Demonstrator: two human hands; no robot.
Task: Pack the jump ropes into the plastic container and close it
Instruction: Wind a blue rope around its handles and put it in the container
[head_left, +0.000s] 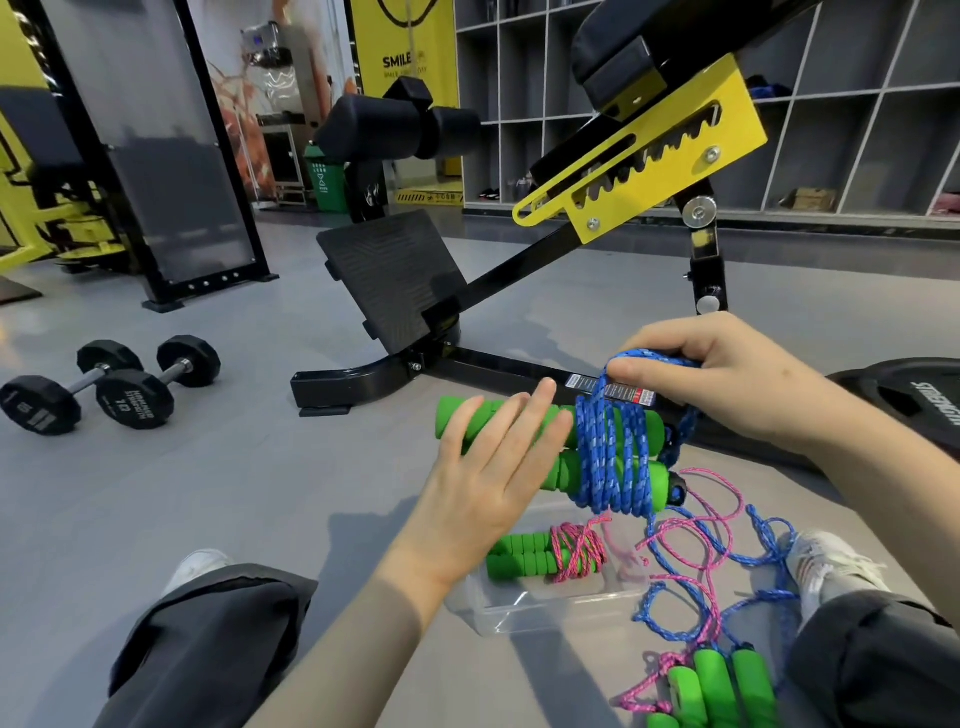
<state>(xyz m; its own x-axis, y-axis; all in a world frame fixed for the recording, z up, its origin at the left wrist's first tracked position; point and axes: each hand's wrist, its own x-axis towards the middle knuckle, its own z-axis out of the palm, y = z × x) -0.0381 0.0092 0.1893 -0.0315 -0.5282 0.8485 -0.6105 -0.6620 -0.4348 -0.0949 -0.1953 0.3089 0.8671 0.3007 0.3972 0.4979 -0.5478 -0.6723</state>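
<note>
Two hands share one bundle. The left hand (488, 467) lies with straight fingers against the paired green foam handles (470, 410), thumb hidden. The right hand (727, 374) pinches a loop of the blue jump rope (613, 457), which is wound round those handles. The bundle is held in the air above the plastic container (519, 618), which sits on the floor between the knees with a wound pink rope (576, 553) inside. Just to its right, loose ropes (727, 571) lie tangled, blue with pink.

The cord looks light, limp and likely to spring loose, while the foam is soft and grippy (the best place to hold), so I would carry the bundle by its handles with the coils trapped. No lid is in view.
</note>
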